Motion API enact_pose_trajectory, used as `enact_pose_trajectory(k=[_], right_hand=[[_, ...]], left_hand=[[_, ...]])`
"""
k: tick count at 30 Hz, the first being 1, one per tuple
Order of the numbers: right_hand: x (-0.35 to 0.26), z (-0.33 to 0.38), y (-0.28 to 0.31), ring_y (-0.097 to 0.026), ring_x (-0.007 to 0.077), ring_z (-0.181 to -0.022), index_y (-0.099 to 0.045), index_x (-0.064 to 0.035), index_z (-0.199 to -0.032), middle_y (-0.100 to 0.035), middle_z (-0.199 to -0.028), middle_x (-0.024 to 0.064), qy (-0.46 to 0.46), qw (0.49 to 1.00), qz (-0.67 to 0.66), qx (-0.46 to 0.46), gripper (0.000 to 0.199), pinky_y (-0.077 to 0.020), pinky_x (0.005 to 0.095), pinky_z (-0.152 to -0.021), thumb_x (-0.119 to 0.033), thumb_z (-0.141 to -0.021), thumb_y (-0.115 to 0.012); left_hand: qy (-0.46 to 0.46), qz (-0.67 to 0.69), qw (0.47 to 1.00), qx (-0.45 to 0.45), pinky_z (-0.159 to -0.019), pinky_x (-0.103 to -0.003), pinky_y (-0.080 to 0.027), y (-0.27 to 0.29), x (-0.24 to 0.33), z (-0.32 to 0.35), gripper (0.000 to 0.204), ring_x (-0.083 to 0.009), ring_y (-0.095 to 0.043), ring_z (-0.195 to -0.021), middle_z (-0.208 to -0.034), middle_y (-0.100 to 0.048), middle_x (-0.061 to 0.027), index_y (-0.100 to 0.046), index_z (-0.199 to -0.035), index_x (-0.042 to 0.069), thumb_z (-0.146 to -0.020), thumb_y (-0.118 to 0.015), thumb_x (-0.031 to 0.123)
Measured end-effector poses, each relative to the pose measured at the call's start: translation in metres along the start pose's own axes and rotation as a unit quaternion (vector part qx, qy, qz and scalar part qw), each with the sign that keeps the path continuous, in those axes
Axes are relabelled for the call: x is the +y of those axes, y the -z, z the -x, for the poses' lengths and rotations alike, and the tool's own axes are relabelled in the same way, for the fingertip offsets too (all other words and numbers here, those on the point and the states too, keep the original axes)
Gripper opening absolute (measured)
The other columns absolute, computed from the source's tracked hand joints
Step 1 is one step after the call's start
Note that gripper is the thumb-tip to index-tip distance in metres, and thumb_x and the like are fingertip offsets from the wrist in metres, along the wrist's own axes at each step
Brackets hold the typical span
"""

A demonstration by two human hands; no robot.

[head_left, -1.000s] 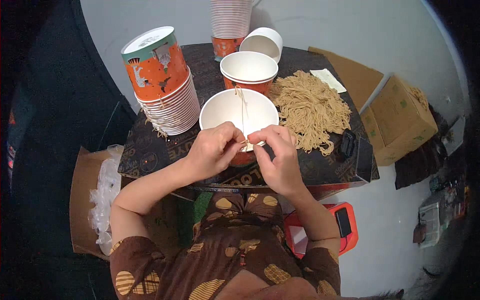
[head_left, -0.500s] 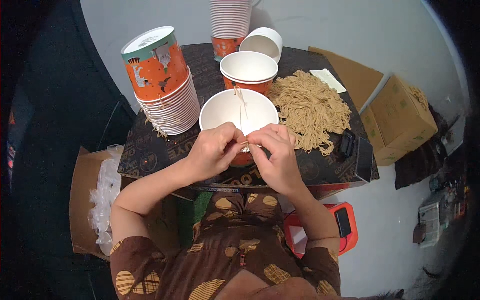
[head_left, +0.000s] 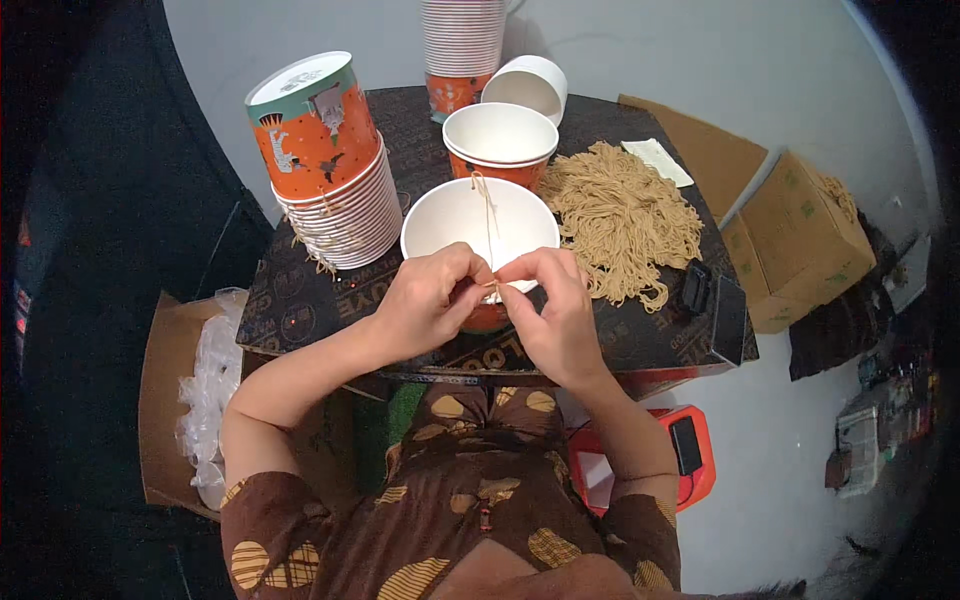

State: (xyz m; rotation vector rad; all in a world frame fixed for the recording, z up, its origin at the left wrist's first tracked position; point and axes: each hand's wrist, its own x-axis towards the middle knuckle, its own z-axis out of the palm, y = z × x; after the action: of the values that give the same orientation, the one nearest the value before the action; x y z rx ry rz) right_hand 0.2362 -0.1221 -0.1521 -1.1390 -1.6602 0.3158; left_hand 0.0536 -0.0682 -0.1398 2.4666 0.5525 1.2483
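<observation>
A white-lined orange paper bucket stands upright at the table's near side. From its far rim a tan cord crosses the opening to the near rim. There, my left hand and my right hand meet fingertip to fingertip, both pinching the cord. The bit of cord between the fingers is mostly hidden. Behind this bucket sit two nested buckets. To the right lies a heap of tan cords.
At the left stands an inverted stack of printed buckets, with cord ends hanging from the rims. A taller stack and a tipped bucket are at the back. A black clip-like object lies near the right edge. A carton of clear plastic sits lower left.
My right fingers have shifted slightly and sit a little closer around the cord. The left hand keeps its pinch at the rim. The bucket stays in place.
</observation>
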Motion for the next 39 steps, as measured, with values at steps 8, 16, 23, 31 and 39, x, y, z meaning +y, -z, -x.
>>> enact_pose_trajectory(k=[8, 16, 23, 31, 39], right_hand=[[-0.002, 0.0, 0.005, -0.055, 0.0239, -0.103, -0.067, -0.0095, -0.098, -0.064, -0.094, 0.0039, 0.07, 0.997, 0.044, -0.008, 0.018, -0.0343, 0.0391, -0.089, -0.004, -0.081, -0.069], [0.002, 0.0, 0.001, -0.056, 0.0244, -0.103, -0.07, -0.0092, -0.097, -0.066, -0.094, 0.0024, 0.1, 0.993, 0.062, 0.003, 0.017, -0.0342, 0.0395, -0.09, -0.004, -0.081, -0.067], [-0.002, -0.002, 0.006, -0.056, 0.0247, -0.099, -0.066, -0.0071, -0.092, -0.063, -0.091, 0.0058, 0.047, 0.998, 0.039, 0.002, 0.014, -0.0357, 0.041, -0.089, -0.003, -0.079, -0.068], [0.0, -0.004, 0.008, -0.056, 0.0256, -0.098, -0.065, -0.0076, -0.09, -0.064, -0.089, 0.0049, 0.083, 0.994, 0.074, -0.012, 0.014, -0.0356, 0.0412, -0.088, -0.004, -0.078, -0.069], [0.003, -0.013, 0.008, -0.055, 0.0257, -0.1, -0.066, -0.0098, -0.087, -0.067, -0.09, 0.0027, 0.096, 0.992, 0.072, -0.049, 0.008, -0.0341, 0.0409, -0.089, -0.006, -0.08, -0.067]], left_hand=[[0.005, 0.003, 1.0, 0.005, -0.055, -0.035, -0.049, -0.001, -0.001, 0.0, 0.015, -0.0269, -0.064, -0.064, -0.076, -0.061, -0.0116, -0.058, -0.088, 0.0, -0.082, -0.071, -0.002], [0.005, 0.003, 1.0, 0.006, -0.055, -0.034, -0.05, -0.001, -0.001, 0.0, 0.013, -0.0266, -0.064, -0.064, -0.076, -0.061, -0.0115, -0.059, -0.088, 0.0, -0.082, -0.071, -0.002], [0.008, 0.008, 1.0, 0.004, -0.056, -0.034, -0.05, 0.0, 0.0, 0.0, 0.014, -0.027, -0.065, -0.064, -0.076, -0.061, -0.0115, -0.059, -0.088, 0.0, -0.082, -0.071, -0.001], [0.012, 0.012, 1.0, 0.003, -0.056, -0.034, -0.05, -0.003, 0.001, -0.001, 0.015, -0.0267, -0.064, -0.063, -0.075, -0.061, -0.0117, -0.058, -0.086, 0.0, -0.08, -0.072, -0.002], [0.015, 0.017, 1.0, 0.002, -0.057, -0.034, -0.05, -0.001, -0.002, 0.0, 0.015, -0.0271, -0.064, -0.065, -0.077, -0.062, -0.0124, -0.059, -0.088, 0.0, -0.081, -0.072, -0.001]])
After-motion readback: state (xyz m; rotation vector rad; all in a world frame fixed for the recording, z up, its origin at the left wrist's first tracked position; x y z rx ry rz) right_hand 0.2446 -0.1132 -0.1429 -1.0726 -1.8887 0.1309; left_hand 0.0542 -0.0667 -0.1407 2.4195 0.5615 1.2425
